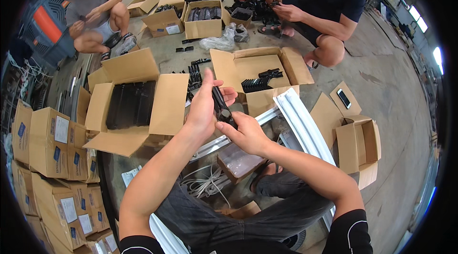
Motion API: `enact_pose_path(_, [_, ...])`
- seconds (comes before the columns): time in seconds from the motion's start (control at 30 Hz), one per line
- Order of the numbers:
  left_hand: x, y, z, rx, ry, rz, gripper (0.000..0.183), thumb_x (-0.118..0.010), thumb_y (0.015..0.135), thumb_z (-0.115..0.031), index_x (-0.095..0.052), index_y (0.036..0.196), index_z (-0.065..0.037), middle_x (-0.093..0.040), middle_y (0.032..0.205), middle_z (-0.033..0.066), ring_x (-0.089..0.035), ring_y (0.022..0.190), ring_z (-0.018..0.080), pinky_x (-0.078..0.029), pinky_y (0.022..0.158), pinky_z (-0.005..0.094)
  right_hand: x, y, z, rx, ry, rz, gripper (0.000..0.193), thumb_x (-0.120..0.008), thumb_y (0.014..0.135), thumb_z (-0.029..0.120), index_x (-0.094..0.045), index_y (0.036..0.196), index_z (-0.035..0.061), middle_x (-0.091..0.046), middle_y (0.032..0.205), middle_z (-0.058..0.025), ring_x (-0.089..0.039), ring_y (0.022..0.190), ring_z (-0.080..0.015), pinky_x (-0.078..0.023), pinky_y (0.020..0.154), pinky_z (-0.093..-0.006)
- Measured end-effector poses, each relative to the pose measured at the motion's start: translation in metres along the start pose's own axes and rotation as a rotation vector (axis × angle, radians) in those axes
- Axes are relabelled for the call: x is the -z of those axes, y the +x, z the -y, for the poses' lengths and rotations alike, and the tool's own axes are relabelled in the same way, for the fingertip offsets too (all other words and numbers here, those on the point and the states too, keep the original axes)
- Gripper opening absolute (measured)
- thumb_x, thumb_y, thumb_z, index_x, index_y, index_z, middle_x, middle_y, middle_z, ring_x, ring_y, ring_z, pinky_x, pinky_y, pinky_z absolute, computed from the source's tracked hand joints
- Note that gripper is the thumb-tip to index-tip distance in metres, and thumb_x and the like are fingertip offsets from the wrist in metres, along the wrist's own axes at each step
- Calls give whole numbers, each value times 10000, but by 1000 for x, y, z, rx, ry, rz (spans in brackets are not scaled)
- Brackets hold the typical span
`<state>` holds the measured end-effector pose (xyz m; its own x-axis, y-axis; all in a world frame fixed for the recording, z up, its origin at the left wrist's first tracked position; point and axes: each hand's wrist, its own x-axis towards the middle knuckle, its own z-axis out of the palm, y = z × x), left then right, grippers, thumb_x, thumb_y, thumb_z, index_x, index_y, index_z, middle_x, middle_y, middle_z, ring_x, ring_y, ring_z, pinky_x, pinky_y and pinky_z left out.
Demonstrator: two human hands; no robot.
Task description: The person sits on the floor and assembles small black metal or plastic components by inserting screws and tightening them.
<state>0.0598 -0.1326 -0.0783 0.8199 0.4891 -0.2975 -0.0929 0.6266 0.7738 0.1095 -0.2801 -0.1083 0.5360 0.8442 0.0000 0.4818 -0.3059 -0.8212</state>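
A long, narrow black part (221, 101) with a shiny surface is held in front of me, tilted with its upper end to the left; its exact kind is unclear. My right hand (248, 133) is closed round its lower end. Beside the upper end, my left hand (202, 108) has its thumb raised and fingers stretched out behind the part, which lies close against the palm. To the left, an open carton (168, 103) holds closely packed black pieces (131, 105). Beyond my hands, another open carton (291, 65) contains a row of black parts (256, 85).
Two people (98, 10) (322, 5) crouch across from me, handling small parts. Between them stand cartons (202, 28) and black part heaps (257, 8). White metal profiles (303, 125) lie near my legs. Stacked cartons (47, 146) flank my left; a phone (343, 98) lies on cardboard.
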Motion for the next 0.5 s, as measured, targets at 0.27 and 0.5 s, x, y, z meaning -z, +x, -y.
enact_pose_path(0.27, [19, 0, -14, 118, 357, 420, 265, -595, 983, -223, -617, 1170, -37, -663, 1110, 58, -644, 1033, 161, -519, 903, 349, 16, 11, -29, 85, 141, -79, 550, -544, 949, 528, -592, 937, -19, -587, 837, -198, -596, 809, -372, -462, 732, -449])
enact_pose_path(0.5, [16, -3, -12, 29, 374, 410, 258, -654, 942, -165, -647, 1158, -23, -692, 1075, 80, -664, 994, 165, -549, 886, 351, 20, 8, -30, 164, 72, -152, 526, -474, 986, 503, -530, 911, -15, -550, 853, -190, -562, 812, -394, -449, 727, -456])
